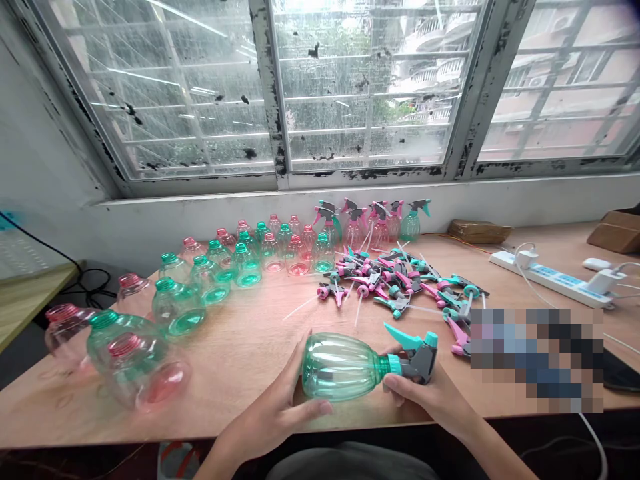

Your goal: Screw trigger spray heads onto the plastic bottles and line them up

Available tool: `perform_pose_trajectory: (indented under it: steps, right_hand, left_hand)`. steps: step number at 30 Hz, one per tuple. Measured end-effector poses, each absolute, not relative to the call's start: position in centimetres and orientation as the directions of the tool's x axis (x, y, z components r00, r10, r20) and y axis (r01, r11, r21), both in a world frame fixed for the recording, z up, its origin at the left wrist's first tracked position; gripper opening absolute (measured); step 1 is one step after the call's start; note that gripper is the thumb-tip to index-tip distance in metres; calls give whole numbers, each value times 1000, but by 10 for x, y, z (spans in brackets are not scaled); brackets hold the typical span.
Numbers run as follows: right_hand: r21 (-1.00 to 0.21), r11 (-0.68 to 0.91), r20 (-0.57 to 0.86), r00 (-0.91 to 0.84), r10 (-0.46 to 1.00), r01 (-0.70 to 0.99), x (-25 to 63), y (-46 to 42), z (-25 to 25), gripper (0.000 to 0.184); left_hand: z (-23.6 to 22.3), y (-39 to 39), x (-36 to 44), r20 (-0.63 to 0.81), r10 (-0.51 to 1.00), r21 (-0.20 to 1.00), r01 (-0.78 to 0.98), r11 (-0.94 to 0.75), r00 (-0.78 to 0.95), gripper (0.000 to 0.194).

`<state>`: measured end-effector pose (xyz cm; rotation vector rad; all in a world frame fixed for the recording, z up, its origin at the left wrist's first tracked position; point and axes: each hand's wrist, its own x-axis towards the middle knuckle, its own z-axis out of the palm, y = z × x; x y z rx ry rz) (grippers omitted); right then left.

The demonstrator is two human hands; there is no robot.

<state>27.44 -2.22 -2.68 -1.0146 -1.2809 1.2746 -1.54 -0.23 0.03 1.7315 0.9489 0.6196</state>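
A clear green spray bottle (340, 367) lies sideways between my hands above the table's front part, its base to the left. My left hand (280, 400) is closed around the base end, thumb along the near side. At the neck, my right hand (417, 387) grips the turquoise collar, with the grey and turquoise trigger sprayer (423, 357) seated on the bottle mouth. Some right fingers are hidden behind the sprayer. Just beyond the bottle lies a heap of loose pink, grey and turquoise trigger sprayers (390, 277) with white dip tubes.
Several open green and pink bottles (247, 263) stand along the left and back of the wooden table (250, 327). Bottles with sprayers fitted (411, 223) stand by the wall. At right are a power strip (550, 277), a brown package (480, 231) and a blurred-out patch.
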Motion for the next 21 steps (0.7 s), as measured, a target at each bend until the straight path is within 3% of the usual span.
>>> perform_pose_trajectory:
  steps: [7, 13, 21]
  right_hand:
    - [-995, 75, 83, -125, 989, -67, 276, -22, -27, 40]
    - [-995, 92, 97, -131, 987, -47, 277, -22, -31, 37]
    - [-994, 90, 97, -138, 986, -61, 277, -22, -31, 34]
  left_hand:
    - [-1, -2, -15, 40, 832, 912, 319, -256, 553, 102]
    - [3, -6, -14, 11, 832, 931, 299, -211, 555, 112]
    - [1, -3, -17, -12, 827, 904, 360, -232, 562, 100]
